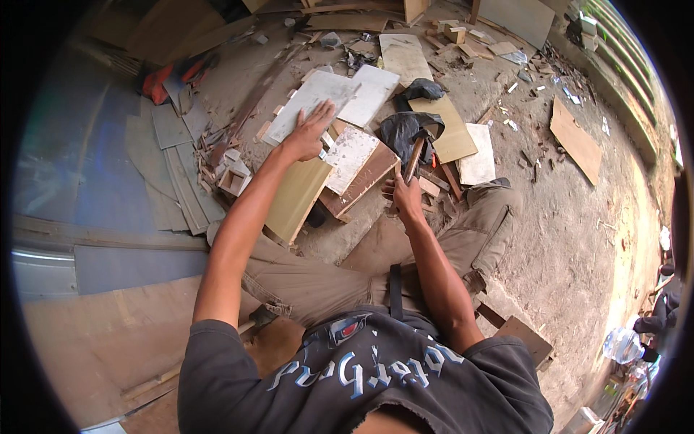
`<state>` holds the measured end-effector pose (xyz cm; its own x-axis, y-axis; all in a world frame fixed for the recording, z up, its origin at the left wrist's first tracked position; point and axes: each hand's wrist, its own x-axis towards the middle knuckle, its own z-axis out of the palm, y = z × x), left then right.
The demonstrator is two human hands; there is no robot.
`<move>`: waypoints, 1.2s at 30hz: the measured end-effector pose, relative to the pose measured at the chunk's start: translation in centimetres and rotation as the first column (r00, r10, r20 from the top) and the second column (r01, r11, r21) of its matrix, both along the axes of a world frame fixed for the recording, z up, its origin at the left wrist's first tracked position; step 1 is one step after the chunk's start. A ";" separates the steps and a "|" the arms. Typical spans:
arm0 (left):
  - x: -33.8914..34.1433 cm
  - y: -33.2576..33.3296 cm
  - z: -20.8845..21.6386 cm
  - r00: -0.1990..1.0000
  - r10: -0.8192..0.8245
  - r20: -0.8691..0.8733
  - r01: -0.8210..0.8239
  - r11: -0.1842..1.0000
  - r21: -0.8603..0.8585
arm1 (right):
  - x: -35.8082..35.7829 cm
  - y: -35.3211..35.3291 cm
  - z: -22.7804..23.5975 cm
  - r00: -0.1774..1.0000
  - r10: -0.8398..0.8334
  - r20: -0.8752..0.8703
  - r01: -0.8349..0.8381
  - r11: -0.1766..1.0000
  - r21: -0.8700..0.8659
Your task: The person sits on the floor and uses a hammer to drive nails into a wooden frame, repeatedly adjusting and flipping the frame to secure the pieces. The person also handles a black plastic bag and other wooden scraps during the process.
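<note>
As the left hand (308, 135) touches a board (312, 94), lettering (356, 376) crosses the shirt (470, 394).

We see one piece of lettering, across the chest of the dark shirt (303, 405): a single line of large, ornate gothic letters (352, 375), pale with bluish shading. From where we look it stands upside down, bending along the folds, and its end toward our right slips partly out of our sight.
</note>
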<state>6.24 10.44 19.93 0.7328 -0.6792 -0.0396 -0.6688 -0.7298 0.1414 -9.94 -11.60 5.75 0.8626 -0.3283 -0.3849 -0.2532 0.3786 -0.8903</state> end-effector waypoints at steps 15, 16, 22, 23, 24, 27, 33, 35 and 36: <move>0.7 8.4 1.1 0.966 -0.256 0.046 0.258 0.966 -0.034 | 0.0 0.5 2.5 0.998 0.021 -0.057 -0.037 0.955 -0.296; 0.3 8.4 1.1 0.967 -0.243 0.073 0.245 0.969 -0.020 | 0.0 0.6 2.2 0.998 0.025 -0.055 -0.042 0.943 -0.331; -4.9 11.6 -5.3 0.757 0.620 0.206 -0.268 0.582 -0.768 | -0.6 0.1 1.2 0.986 -0.001 -0.167 -0.060 0.931 -0.359; -6.1 12.2 -8.0 0.596 0.799 0.077 -0.278 0.296 -0.914 | -0.4 -0.2 0.8 0.981 -0.015 -0.193 -0.043 0.955 -0.294; -6.8 13.3 -10.8 0.418 0.903 -0.098 -0.207 -0.010 -0.978 | 0.4 -0.5 -0.3 0.988 -0.027 -0.154 -0.020 0.955 -0.296; -8.5 24.7 -20.5 0.121 0.681 -0.722 -0.341 -0.654 -0.675 | 3.0 3.6 -1.6 0.986 0.057 -0.155 -0.097 0.959 -0.264; -6.8 13.9 -20.6 0.473 -0.275 -0.837 -0.618 -0.781 -0.093 | 9.2 -1.8 -4.9 0.961 -0.026 -0.276 0.024 1.000 -0.008; -6.9 13.9 -21.6 0.592 -0.298 -0.749 -0.610 -0.773 -0.174 | 11.8 -2.1 -4.9 0.951 -0.069 -0.301 0.116 0.983 0.139; -6.7 15.0 -22.7 0.630 -0.265 -0.730 -0.542 -0.823 -0.169 | 12.6 -0.5 -4.8 0.940 -0.096 -0.327 0.149 0.979 0.141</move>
<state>-0.42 25.49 -2.78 0.8521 0.3447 -0.3938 -0.1044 0.8492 0.5176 2.68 -12.13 0.99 0.6443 -0.3340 -0.6880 -0.4544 0.5564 -0.6957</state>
